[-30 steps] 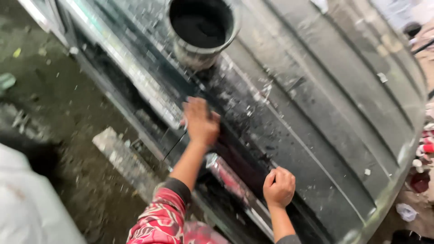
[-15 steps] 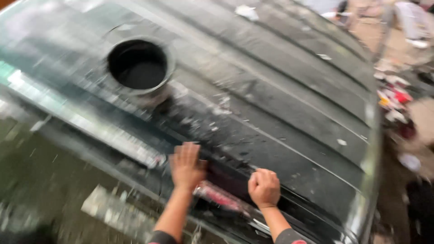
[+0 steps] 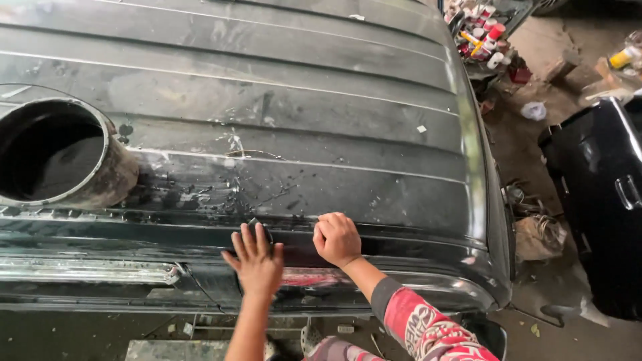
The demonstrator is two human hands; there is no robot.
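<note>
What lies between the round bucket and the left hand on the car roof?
In the head view, only wet, paint-flecked roof lies between the bucket and the left hand.

You are looking down in soft, even daylight that seems to come from overhead; nothing throws a hard shadow. The ribbed black metal car roof (image 3: 301,100) shows pale, hazy sheen along its ridges and a brighter streak of glare down its right edge. The round black opening (image 3: 47,150) at left stays dark inside. Your hands, the left hand (image 3: 256,259) and the right hand (image 3: 338,237), are sharp. Straight ribs bow slightly toward the edges. The floor clutter at right is small and hard to read.
</note>
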